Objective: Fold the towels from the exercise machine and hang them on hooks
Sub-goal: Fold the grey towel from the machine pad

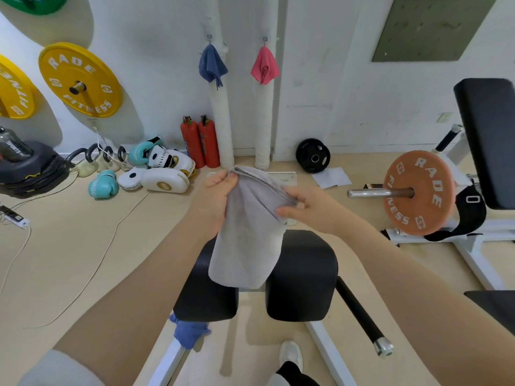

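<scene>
You're standing over the exercise machine (303, 274), its black pads right under your arms. The gray towel (245, 232) hangs in the air above those pads, gathered at the top. Your left hand (216, 196) pinches its upper corner, your right hand (309, 204) has its fingers (287, 211) curled round the bunched top edge. On the wall ahead, a blue towel (211, 65) and a pink towel (264, 66) hang from hooks (209, 37), and a blue cloth (189, 331) sits on the frame below.
</scene>
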`<state>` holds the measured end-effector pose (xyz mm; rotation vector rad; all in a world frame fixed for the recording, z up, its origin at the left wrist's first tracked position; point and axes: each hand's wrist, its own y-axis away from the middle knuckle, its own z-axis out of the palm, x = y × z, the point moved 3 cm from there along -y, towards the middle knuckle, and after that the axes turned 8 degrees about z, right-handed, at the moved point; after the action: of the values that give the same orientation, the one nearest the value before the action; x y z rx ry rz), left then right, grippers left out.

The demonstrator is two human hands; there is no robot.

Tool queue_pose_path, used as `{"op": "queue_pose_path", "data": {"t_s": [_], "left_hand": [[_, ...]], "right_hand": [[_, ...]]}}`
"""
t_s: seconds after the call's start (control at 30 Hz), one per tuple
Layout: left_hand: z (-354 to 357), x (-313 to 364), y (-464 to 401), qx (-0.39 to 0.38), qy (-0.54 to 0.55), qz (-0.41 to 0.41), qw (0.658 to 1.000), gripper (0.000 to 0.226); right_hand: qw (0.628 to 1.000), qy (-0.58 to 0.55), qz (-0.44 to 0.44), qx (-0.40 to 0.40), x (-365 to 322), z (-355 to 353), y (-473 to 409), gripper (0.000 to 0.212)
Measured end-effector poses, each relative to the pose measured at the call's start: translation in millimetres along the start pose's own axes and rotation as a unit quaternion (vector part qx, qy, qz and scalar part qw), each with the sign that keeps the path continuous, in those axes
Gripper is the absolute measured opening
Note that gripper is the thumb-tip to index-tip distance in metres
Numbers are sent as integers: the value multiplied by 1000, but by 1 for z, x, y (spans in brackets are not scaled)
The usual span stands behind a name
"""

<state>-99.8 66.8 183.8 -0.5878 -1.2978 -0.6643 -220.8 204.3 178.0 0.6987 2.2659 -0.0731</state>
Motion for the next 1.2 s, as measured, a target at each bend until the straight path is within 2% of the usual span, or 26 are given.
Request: {"op": "queue_pose_path", "data": {"t_s": [0.1, 0.17, 0.27, 0.33, 0.43, 0.47, 0.53, 0.6, 0.7, 0.8, 0.97, 1.1, 1.2], "left_hand": [[14, -2, -17, 14, -14, 3, 1000, 24], [22, -4, -28, 32, -41, 8, 999, 23], [32, -9, -47, 53, -72, 10, 996, 22], [41, -10, -57, 67, -49, -4, 997, 19], [55, -9, -69, 78, 7, -28, 997, 22], [59, -10, -72, 76, 16, -30, 997, 23], [70, -10, -75, 67, 31, -29, 997, 23], [80, -11, -79, 65, 51, -33, 996, 24], [88, -10, -87, 100, 75, -43, 991, 22], [94, -9, -94, 109, 77, -42, 990, 22], [102, -8, -98, 120, 69, -36, 990, 23], [105, -11, -99, 120, 67, -34, 990, 21], [108, -10, -98, 127, 73, -29, 989, 23]], "right_hand": [[998, -14, -27, 59, 12, -27, -8, 23], [992, -84, -31, 91, 19, -45, -11, 7], [967, -249, -47, 21, 22, -63, -16, 15], [941, -335, -52, -1, 29, -74, -25, 18], [914, -402, -29, 40, 41, -85, -37, 10], [920, -385, -16, 79, 46, -88, -41, 7], [931, -333, -23, 144, 55, -95, -45, 29], [939, -302, -58, 155, 61, -99, -47, 36], [954, -251, -76, 147, 68, -105, -50, 33], [956, -227, -102, 154, 69, -112, -50, 46], [961, -148, -104, 208, 73, -120, -58, 31], [952, -150, -111, 242, 76, -124, -60, 42], [956, -90, -120, 253, 79, -124, -63, 14]]}}
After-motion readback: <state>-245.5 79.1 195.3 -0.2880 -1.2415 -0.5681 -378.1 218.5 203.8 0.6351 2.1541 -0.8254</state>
